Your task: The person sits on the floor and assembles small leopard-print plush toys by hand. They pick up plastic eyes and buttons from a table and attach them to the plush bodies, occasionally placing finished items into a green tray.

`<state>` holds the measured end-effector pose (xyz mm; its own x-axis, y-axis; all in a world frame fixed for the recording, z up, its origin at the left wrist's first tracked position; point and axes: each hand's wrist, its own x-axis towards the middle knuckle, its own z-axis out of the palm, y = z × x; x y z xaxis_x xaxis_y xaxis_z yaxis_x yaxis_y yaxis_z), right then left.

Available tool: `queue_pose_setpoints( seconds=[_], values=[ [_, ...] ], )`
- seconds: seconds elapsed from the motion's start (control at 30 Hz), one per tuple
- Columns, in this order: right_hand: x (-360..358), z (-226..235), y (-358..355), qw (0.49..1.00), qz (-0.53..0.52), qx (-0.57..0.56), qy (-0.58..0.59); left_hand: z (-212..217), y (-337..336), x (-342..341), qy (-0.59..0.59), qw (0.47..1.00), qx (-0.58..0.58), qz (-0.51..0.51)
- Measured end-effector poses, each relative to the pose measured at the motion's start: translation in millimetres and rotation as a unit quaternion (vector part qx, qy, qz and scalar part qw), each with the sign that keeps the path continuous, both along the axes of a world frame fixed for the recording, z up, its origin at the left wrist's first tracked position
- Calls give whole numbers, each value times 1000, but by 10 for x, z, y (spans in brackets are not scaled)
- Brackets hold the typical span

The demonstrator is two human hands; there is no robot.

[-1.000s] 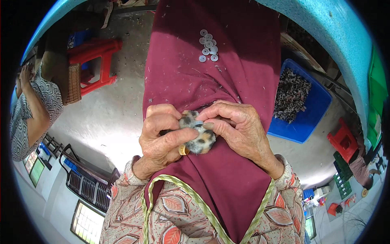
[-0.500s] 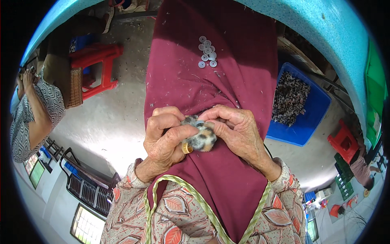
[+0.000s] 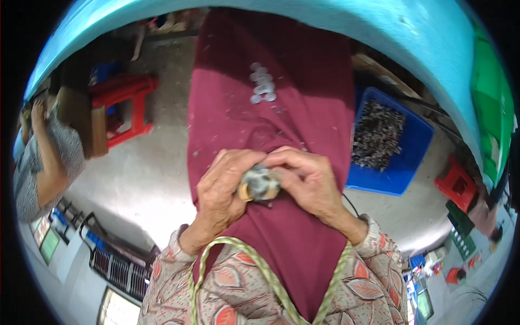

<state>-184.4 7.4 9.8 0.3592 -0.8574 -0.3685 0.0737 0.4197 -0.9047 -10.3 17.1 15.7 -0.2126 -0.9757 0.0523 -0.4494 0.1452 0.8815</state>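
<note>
My left hand (image 3: 221, 181) is closed round a small plush piece (image 3: 262, 181) of black, white and orange fur, held over my lap. A yellow band (image 3: 244, 192) circles one of its fingers. From the other side my right hand (image 3: 309, 176) is closed on the same piece, thumb and fingers pinching its upper edge. Both hands and the fur are blurred by motion, and the fingertips behind it are hidden. Farther up on the maroon apron (image 3: 319, 92) lies a cluster of several whitish plastic discs (image 3: 263, 86).
A blue bin (image 3: 374, 183) to the right contains many black-and-white furry pieces (image 3: 379, 135). Red plastic stools (image 3: 138, 108) stand on both sides. At the left edge sits another person (image 3: 51, 157) in a patterned garment. A light-blue rim (image 3: 325, 21) arches across the top.
The view has shifted slightly. My hands have turned the plush piece and drawn closer together over its upper edge; the greyish disc seen between my fingers is now hidden.
</note>
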Motion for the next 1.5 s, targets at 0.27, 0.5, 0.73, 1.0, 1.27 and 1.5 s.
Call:
queue_pose_setpoints(
  seconds=[0.27,0.5,0.73,1.0,1.27,1.5],
  values=[
    [-14,-128,78,985,-66,103,-124,57,-31,-88,-31,998,43,47],
    [-65,-27,9,997,-9,-68,38,32,36,-121,54,985,143,83],
    [-60,-3,69,999,-30,-33,31,103,94,-132,105,972,193,88],
    [-141,-47,97,978,3,170,-121,117,111,-71,19,989,145,-3],
    [-179,-205,96,969,10,191,-154,46,1,16,90,975,193,-64],
    [-160,-142,7,987,22,102,-125,-85,-2,-11,105,967,229,35]
  ],
)
